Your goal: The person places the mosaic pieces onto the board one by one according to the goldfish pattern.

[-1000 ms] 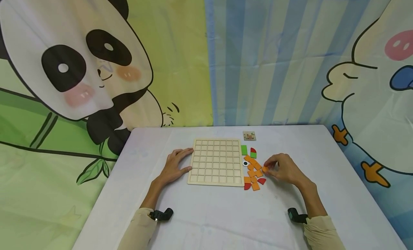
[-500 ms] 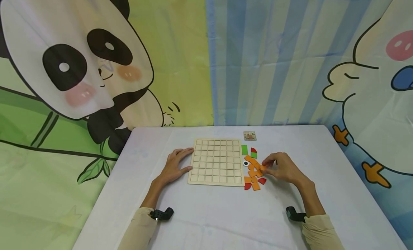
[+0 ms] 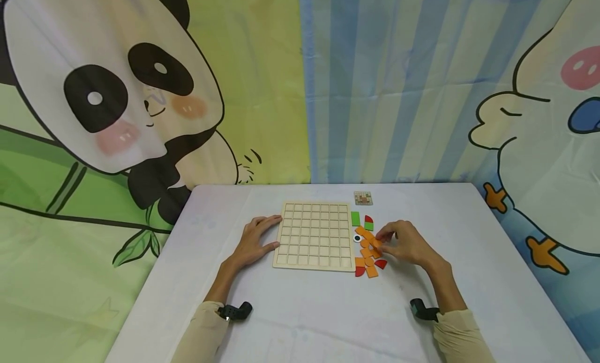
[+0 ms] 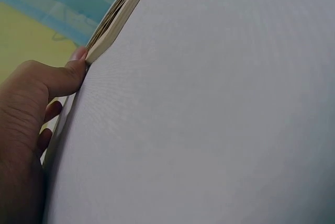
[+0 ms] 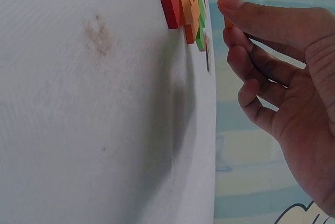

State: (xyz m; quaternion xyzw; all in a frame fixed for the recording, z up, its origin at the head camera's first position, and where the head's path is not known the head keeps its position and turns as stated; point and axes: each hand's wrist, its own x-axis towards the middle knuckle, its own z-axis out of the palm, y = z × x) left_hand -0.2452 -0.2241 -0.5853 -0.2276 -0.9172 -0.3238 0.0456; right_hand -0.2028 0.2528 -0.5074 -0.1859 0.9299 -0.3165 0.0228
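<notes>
My right hand (image 3: 404, 243) pinches a small orange piece (image 5: 227, 21) between thumb and fingers, raised off the table in the right wrist view. Below and left of it lies a cluster of flat orange pieces (image 3: 365, 252). On the table's left half my left hand (image 3: 253, 243) touches the left edge of a wooden grid board (image 3: 314, 269), its fingers extended and thumb apart. The left wrist view shows the thumb (image 4: 68, 77) against the board's edge (image 4: 120, 22). The board's squares hold nothing.
Near the board's right edge lie a green piece (image 3: 355, 218), a red and green pair (image 3: 369, 223), a black-and-white eye piece (image 3: 357, 238) and red quarter-round pieces (image 3: 380, 264). A small patterned card (image 3: 363, 198) lies farther back on the white table (image 3: 300, 316).
My right hand has moved slightly left with the orange piece, from the cluster's right side to over its edge. The left hand and board have stayed in place.
</notes>
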